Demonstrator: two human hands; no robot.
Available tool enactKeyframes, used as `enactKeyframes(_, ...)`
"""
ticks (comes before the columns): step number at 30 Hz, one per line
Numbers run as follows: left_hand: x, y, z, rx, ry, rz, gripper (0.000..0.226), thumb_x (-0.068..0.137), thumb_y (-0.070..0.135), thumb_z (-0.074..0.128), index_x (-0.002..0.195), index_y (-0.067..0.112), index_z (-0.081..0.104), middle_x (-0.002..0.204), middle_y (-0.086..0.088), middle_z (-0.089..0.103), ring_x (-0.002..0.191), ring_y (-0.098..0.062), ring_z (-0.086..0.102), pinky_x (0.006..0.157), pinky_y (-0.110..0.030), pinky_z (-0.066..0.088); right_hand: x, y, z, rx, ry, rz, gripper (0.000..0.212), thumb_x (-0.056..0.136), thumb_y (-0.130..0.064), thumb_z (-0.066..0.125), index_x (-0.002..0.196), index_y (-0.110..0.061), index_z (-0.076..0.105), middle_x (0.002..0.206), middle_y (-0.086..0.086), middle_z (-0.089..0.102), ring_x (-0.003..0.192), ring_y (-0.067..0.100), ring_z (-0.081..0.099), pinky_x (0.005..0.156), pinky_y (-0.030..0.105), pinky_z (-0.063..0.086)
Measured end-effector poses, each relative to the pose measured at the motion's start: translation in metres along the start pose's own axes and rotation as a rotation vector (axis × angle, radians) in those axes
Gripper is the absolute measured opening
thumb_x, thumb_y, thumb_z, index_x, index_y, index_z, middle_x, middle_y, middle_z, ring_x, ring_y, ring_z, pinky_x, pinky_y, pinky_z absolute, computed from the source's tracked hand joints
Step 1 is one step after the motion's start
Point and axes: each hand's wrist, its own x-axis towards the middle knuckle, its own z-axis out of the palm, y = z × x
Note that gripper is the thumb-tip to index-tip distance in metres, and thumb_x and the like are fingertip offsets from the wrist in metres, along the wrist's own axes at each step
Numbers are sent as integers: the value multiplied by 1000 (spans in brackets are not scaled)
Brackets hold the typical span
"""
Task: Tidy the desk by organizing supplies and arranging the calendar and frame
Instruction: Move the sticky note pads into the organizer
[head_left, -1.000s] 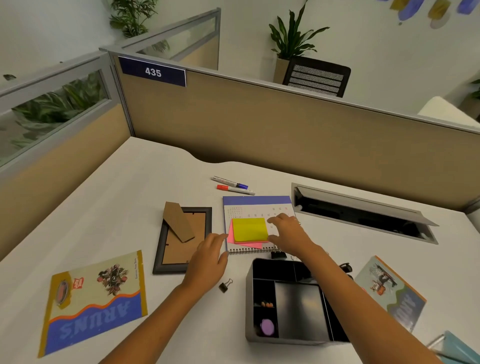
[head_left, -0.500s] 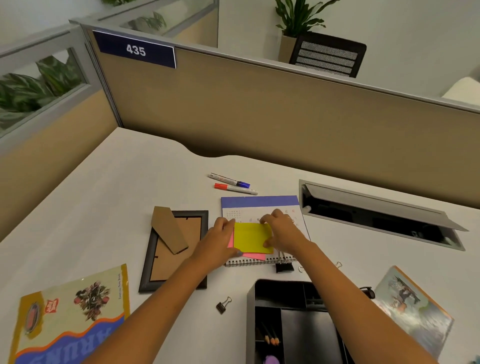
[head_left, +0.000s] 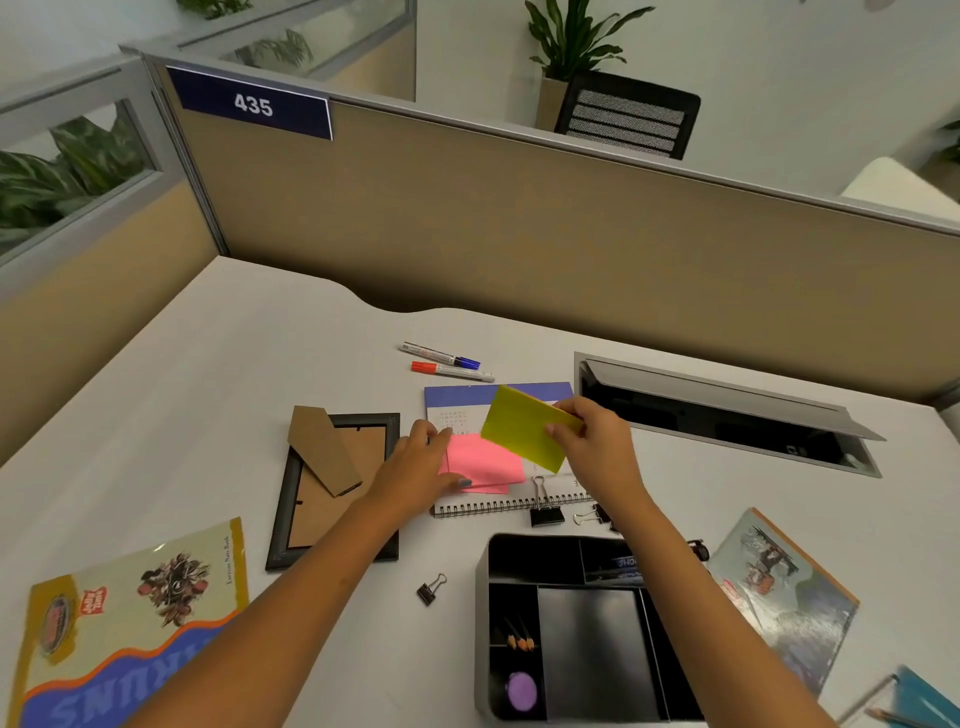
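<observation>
The right hand (head_left: 592, 441) has lifted the yellow sticky pad (head_left: 524, 428) off the pink pad (head_left: 480, 462).

The sticky pad (head_left: 522, 431) is yellow-green, the one under it (head_left: 483, 465) is pink. The calendar (head_left: 462, 397) has a violet-blue top band. The frame (head_left: 332, 491) is black with brown backing. One marker (head_left: 440, 355) has a blue cap, the other (head_left: 452, 369) red.

Bright, even, soft-shadowed light; sharp centre; wide-angle bending at the edges.
</observation>
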Motion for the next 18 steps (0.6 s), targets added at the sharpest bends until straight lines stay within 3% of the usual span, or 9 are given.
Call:
enactKeyframes(4,7,9,-1,87,-41,-27,74,85,51,57,142,13,29,136,-6,30,122,-26,36,93,-39,45,-32,-7,-22,403,83,160,12,84,-20,68,94,-14,69,86,3,67,82,21,62,66,26,51)
enactKeyframes(7,12,13,-1,142,-51,-37,69,86,51,57,138,12,34,134,-7,31,119,-27,38,90,-39,47,-59,-14,-35,664,71,258,14,88,-29,62,99,-23,66,96,-3,68,87,15,65,63,21,54)
enactKeyframes(11,15,14,1,191,-17,-35,64,84,50,60,132,13,41,129,-9,36,115,-28,40,85,-38,48,-86,-11,-46,609,50,237,19,94,-36,47,104,-24,58,96,-4,62,83,13,65,60,34,59)
enactKeyframes(15,15,16,4,232,19,-33,62,83,48,62,131,14,42,128,-8,39,113,-28,40,82,-37,47,-102,-3,-48,362,5,69,12,96,-30,41,95,-27,53,80,-5,54,58,5,58,41,24,50)
enactKeyframes(18,16,19,4,277,50,-18,62,83,48,63,132,18,40,127,-7,40,113,-26,39,85,-36,43,-108,3,-44,234,-99,-69,15,97,-24,44,99,-34,54,96,-11,56,80,4,58,55,21,54)
